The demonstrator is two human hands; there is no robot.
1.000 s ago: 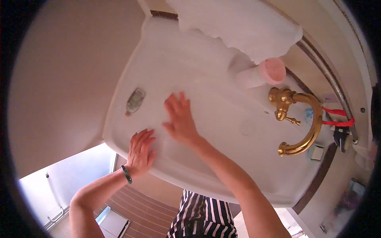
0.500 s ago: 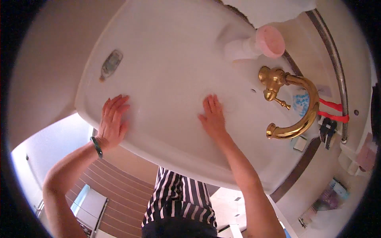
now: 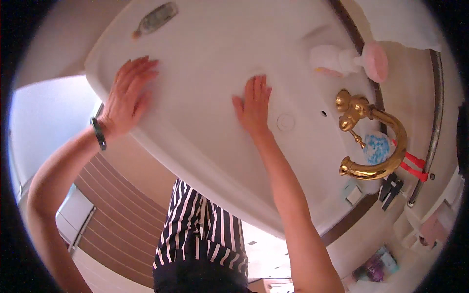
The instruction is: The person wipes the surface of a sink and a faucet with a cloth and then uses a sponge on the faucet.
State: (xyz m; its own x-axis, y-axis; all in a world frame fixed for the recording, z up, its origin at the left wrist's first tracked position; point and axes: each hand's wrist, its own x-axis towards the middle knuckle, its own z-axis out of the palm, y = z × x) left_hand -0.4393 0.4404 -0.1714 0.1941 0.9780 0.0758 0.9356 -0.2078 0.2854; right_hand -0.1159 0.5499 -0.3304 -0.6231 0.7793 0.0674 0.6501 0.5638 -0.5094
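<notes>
Both of my hands are at a wide white washbasin (image 3: pixel 205 44). My left hand (image 3: pixel 128 95), with a dark green bangle (image 3: pixel 97 133) on its wrist, lies over the basin's left front rim. Its fingers are stretched out and nothing is in them. Down in the bowl, my right hand (image 3: pixel 254 105) rests palm down, fingers extended and thumb apart, holding nothing. Just to its right is the round drain plug (image 3: pixel 286 122). A flat, greyish-green bottle-shaped thing (image 3: pixel 159 19) lies on the basin beyond my left hand.
A gold faucet (image 3: pixel 391 141) curves over the basin's right side. Near it are a pump bottle with a pink top (image 3: pixel 375 62), a blue-and-white scrubber (image 3: pixel 377 147), a pale soap-like block (image 3: pixel 353 195) and a metal rail (image 3: pixel 435 127) with red loops (image 3: pixel 415 166).
The view has shifted, with the basin turned in it. My right hand has slid off the drain plug, which now shows beside it. My left hand stays by the rim.
</notes>
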